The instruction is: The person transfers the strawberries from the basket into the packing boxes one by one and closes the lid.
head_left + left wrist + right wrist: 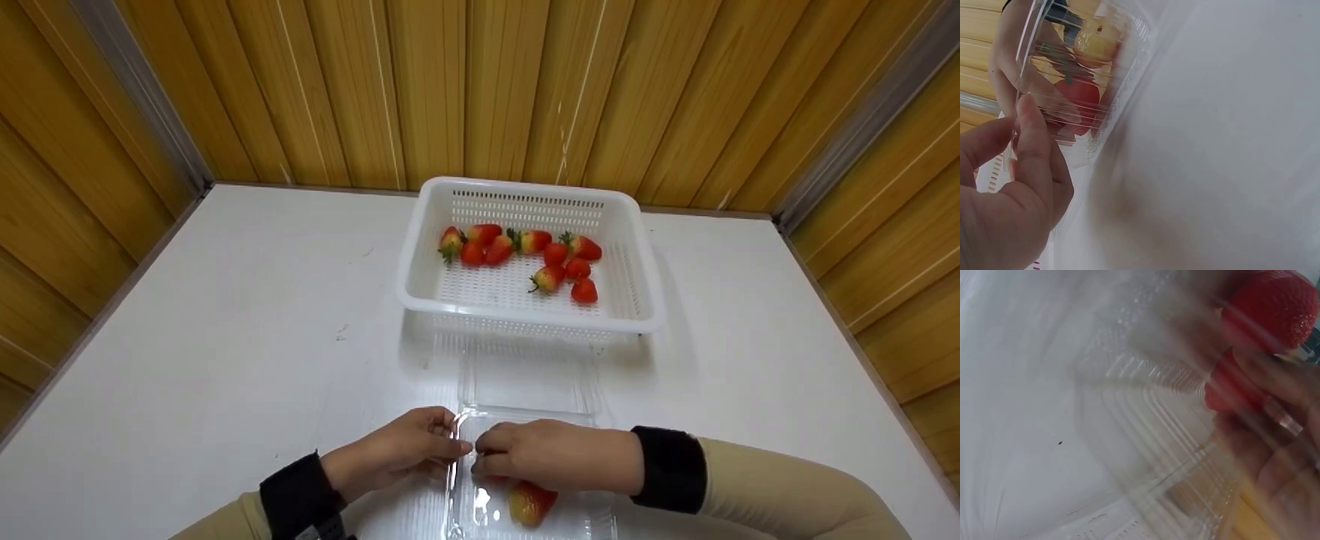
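A clear plastic clamshell box (453, 499) lies at the near edge of the head view, its lid (529, 379) folded open on the far side. My left hand (405, 452) pinches the box's left rim between thumb and fingers. Inside the box, my right hand (559, 455) grips a red strawberry (1234, 385), mostly covered by the fingers in the head view. Another strawberry (531, 502), yellowish at one end, lies in the box just below that hand. Through the clear wall, the left wrist view shows red fruit (1081, 101) by the right fingers.
Beyond the lid stands a white perforated basket (525, 319) with several strawberries (499, 250) in it. The white table (300, 300) extends to both sides. Wood-patterned panels (495, 90) enclose the back and sides.
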{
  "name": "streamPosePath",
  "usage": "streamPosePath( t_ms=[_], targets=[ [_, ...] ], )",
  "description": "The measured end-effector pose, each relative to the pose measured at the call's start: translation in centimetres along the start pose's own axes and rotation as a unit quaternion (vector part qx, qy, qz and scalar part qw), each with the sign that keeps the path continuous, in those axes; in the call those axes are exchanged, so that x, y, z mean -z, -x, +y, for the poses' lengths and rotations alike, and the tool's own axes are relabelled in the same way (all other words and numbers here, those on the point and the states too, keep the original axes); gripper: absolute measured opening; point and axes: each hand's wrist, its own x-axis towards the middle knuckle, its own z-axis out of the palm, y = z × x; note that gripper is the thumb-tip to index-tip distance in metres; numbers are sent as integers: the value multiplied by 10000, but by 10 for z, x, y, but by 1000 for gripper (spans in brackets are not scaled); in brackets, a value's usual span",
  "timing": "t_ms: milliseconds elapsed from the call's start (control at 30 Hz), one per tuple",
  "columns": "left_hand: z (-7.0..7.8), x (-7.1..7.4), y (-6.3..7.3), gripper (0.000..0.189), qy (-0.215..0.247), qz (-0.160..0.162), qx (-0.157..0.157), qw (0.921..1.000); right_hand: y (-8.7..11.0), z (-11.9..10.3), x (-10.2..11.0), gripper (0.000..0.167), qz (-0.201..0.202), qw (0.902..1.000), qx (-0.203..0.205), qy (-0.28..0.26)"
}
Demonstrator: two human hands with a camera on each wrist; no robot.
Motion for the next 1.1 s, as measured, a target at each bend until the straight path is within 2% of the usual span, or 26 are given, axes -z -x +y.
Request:
streamPosePath(
  t_ms=[300,467,600,733,867,933,1000,1100],
  targets=[
    [1,2,0,20,-35,-56,70,10000,5,-3,14,37,-259,9995,-155,26],
    [5,10,5,32,-453,102,-9,9989,10,-5,26,41,-593,9974,-325,-235],
    [15,22,11,42,-854,394,-84,9955,15,-7,41,43,-725,9949,-421,-567],
    [34,38,16,43,-1326,810,-135,9878,21,-7,62,45,-679,9909,-602,-991],
    [64,53,22,44,-1626,1067,-313,9804,29,0,91,52,-627,9906,-871,-851],
    [80,60,25,47,-1704,1103,-405,9783,32,8,104,54,-413,9929,-965,-555],
    [95,67,27,48,-1821,1126,-516,9754,36,18,115,54,-1,9945,-1018,-243],
    [115,76,26,52,-2005,1201,-600,9704,40,37,127,53,448,9905,-1269,-298]
  ],
)
